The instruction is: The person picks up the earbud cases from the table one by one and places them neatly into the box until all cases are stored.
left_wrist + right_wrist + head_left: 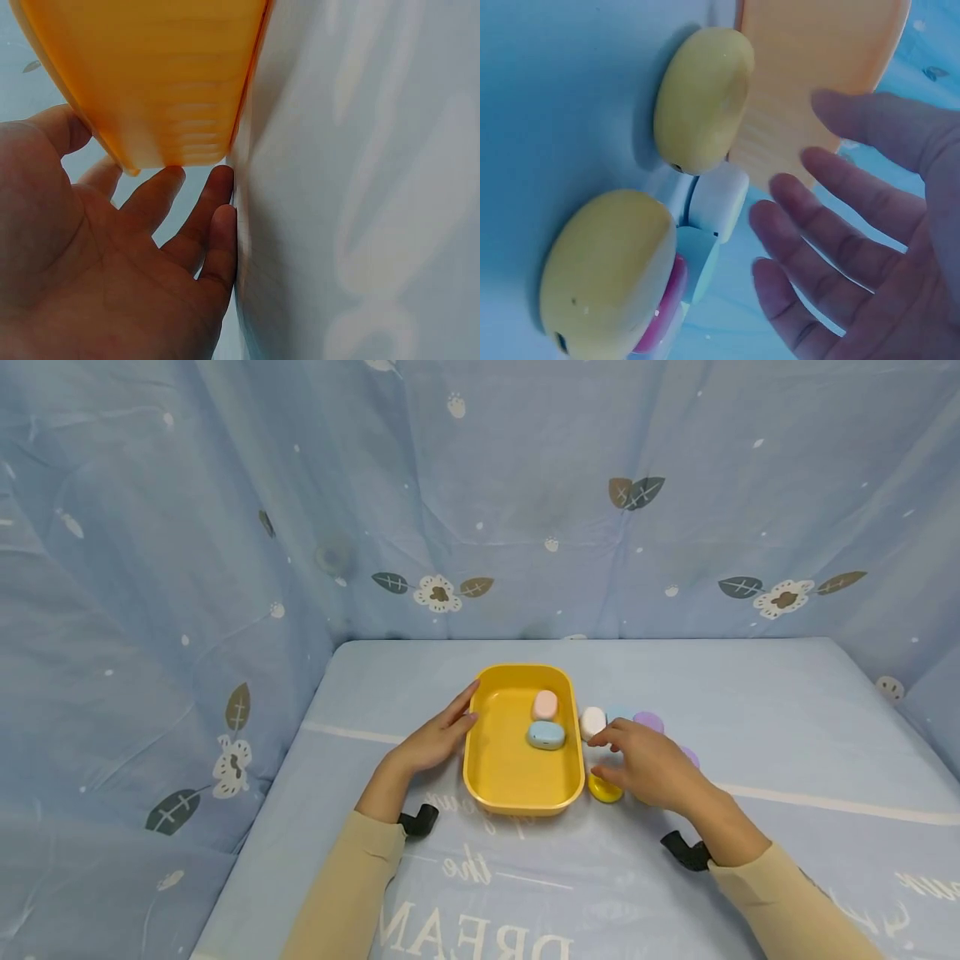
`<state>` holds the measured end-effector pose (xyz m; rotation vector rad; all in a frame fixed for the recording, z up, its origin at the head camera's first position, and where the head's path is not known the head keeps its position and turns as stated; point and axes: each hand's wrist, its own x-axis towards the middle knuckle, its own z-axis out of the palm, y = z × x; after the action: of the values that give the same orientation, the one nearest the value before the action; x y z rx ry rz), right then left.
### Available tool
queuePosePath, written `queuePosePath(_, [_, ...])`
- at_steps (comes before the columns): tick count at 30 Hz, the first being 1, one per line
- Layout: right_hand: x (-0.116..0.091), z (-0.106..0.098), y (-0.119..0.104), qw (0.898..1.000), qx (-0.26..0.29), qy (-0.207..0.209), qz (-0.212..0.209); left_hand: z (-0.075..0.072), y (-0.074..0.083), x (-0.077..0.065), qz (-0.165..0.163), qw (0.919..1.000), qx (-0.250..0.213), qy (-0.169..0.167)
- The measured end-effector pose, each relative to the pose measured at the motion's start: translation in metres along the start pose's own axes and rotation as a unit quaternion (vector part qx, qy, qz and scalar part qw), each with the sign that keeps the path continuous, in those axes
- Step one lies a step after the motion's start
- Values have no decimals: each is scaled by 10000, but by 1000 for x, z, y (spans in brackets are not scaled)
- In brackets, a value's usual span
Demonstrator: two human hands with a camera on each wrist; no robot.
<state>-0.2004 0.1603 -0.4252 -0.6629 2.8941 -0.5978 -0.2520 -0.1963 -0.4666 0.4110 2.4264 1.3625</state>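
A yellow tray (487, 768) stands mid-table with a pink rounded case (545, 705) and a light blue one (547, 735) inside. My left hand (435, 739) rests against its left side, fingers extended and touching the rim and outer wall. Just right of the tray, my right hand (648, 764) hovers with fingers spread and holds nothing. Beneath and beside it lie more small cases, shaped like earbud cases: a white one (592, 723), a yellow one (605, 787) and a purple one (648, 722). In the right wrist view, two yellowish cases (703, 101) (607, 274) are closest.
Past the right hand, a light blue case (618, 713) and another purple one (689, 756) are partly covered by it. A pale blue printed cloth (480, 885) covers the table. A patterned curtain (540, 510) hangs behind and to the left.
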Motion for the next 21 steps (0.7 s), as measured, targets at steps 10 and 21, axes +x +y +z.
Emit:
queuePosePath(10, [-2,10,4,9991,-125,-390,-117,-1,2,-1,-13,10000,-12,-13])
queuePosePath(21, [-3,16,5,9982,-246,-427,-355,-1,0,0,-4,10000,-65,-30])
